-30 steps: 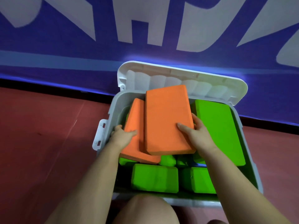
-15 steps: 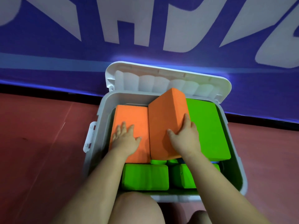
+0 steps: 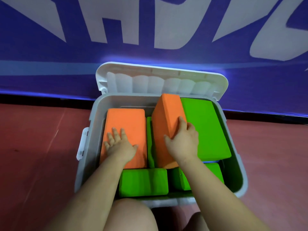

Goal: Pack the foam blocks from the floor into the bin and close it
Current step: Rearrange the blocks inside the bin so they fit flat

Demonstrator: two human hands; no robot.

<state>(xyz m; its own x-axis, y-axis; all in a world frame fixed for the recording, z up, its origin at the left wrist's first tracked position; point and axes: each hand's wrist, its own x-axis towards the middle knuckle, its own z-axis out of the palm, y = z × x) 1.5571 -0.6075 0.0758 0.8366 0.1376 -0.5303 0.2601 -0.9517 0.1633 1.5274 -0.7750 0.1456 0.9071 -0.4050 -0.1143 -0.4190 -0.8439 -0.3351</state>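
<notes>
A blue banner (image 3: 50, 52) with white lettering (image 3: 116, 25) backs the red floor (image 3: 33, 155).

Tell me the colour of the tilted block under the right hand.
Orange, clearest in the head view.

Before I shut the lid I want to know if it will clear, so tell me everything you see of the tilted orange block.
The tilted orange block is matte foam, rectangular with crisp edges, unmarked. It stands tipped in the middle of the bin, its far end raised about level with the rim. The right hand grips it; the big green block flanks it.
</notes>
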